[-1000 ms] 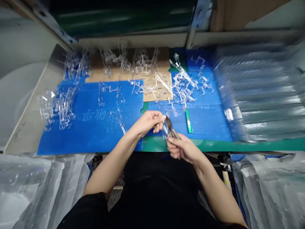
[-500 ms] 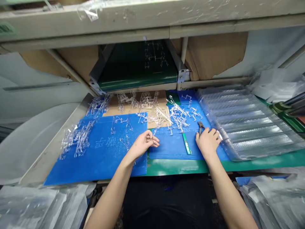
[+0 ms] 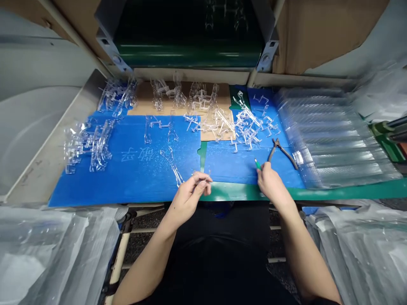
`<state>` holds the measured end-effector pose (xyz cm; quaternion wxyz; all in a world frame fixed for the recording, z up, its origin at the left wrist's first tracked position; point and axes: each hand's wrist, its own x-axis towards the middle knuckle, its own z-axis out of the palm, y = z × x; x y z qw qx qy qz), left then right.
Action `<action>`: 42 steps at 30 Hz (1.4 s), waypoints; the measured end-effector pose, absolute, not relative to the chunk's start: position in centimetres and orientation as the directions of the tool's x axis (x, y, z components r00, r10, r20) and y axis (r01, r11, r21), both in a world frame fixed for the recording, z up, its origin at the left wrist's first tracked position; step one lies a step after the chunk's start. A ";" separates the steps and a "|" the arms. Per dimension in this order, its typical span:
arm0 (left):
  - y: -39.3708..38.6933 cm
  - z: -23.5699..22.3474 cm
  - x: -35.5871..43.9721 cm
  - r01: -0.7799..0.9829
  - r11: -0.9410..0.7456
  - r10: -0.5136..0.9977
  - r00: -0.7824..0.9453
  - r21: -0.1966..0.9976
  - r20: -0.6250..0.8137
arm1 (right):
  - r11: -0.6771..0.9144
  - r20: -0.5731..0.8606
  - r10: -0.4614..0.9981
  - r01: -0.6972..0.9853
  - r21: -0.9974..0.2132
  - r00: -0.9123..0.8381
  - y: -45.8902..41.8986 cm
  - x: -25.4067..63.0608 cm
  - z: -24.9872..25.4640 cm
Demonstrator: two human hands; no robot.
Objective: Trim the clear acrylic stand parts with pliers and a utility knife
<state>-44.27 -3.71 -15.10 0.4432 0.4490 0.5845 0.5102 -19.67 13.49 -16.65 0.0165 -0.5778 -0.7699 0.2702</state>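
Observation:
My left hand (image 3: 190, 195) is closed in a pinch near the front edge of the blue mat, on a small clear plastic piece that the fingers mostly hide. Just beyond it lies a forked clear plastic part (image 3: 172, 165). Wrapped in my right hand (image 3: 271, 184) is a green utility knife (image 3: 257, 164); its tip points away from me and the rest is covered. A pair of cutting pliers (image 3: 277, 145) rests with spread handles beside that hand. A heap of loose clear plastic pieces (image 3: 249, 123) lies beyond both hands.
Clear moulded frames lie in a stack (image 3: 101, 146) at left and along the cardboard (image 3: 143, 109) at the back. A ribbed clear tray (image 3: 333, 140) covers the right side. Behind stands a dark green conveyor belt (image 3: 190, 55). Bagged sheets (image 3: 362, 241) flank me.
My right hand has left the pliers, which now lie spread, and has picked up the green utility knife. My left hand has drawn nearer the mat's front edge. The view has tilted down.

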 end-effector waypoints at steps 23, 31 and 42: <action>-4.9 -10.5 -41.9 0.643 -0.139 0.953 -0.120 0.753 0.278 | 0.752 0.200 0.603 0.467 -0.465 -0.772 3.4 -19.3 -7.6; -4.6 -10.3 -41.3 0.612 -0.160 0.957 -0.098 0.774 0.274 | 0.768 0.231 0.611 0.495 -0.408 -0.757 3.1 -19.6 -7.3; -5.5 -10.4 -41.1 0.254 -0.097 0.994 -0.017 0.962 0.105 | 0.613 0.140 0.700 0.489 -0.620 -0.700 5.1 -19.9 -9.2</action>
